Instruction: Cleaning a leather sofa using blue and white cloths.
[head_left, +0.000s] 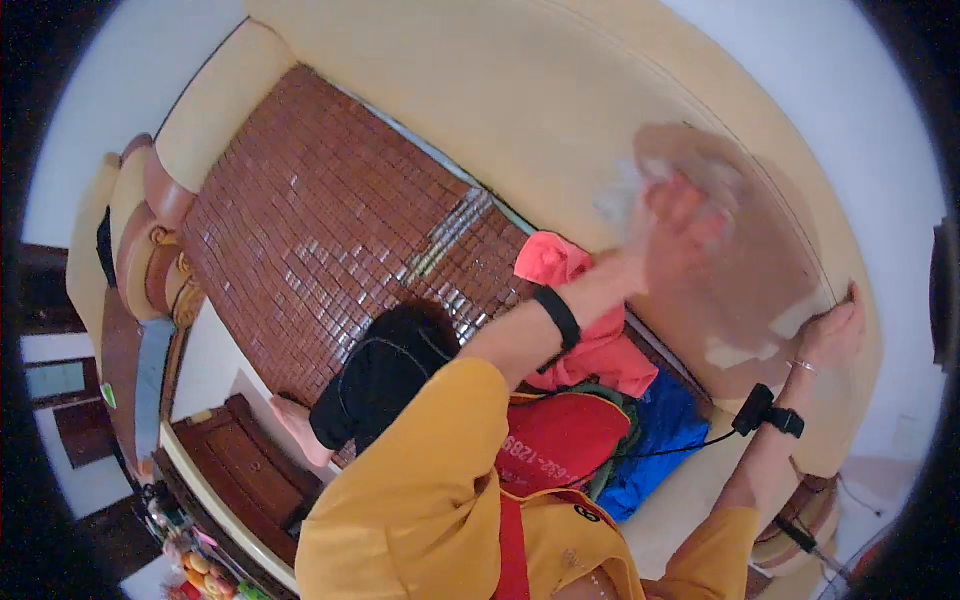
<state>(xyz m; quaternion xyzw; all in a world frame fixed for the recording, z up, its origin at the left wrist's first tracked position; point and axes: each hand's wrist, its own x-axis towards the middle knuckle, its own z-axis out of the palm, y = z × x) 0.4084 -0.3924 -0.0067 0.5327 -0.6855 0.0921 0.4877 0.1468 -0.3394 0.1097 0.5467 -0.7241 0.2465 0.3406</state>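
Observation:
My left hand (682, 214), blurred, is against the cream sofa backrest (525, 97), over a brown area with pale, uneven patches. Something whitish shows around its fingers; whether the hand holds it, I cannot tell. A black band circles that wrist. Farther right, my right hand (832, 330) lies against the upper edge of the backrest, with a bracelet and a black strapped device on the arm. Below my left forearm are a coral-pink cloth (611, 352), a red item with printed writing (562, 439) and a blue plastic sheet or bag (652, 442).
A brown tile-like mat (322, 202) covers the seat, bounded by a padded armrest (225, 97). My black-clad leg (382, 367) and bare foot (304, 431) are on it. A carved wooden table or cabinet (240, 465) stands lower left. A black cable hangs from the right-arm device.

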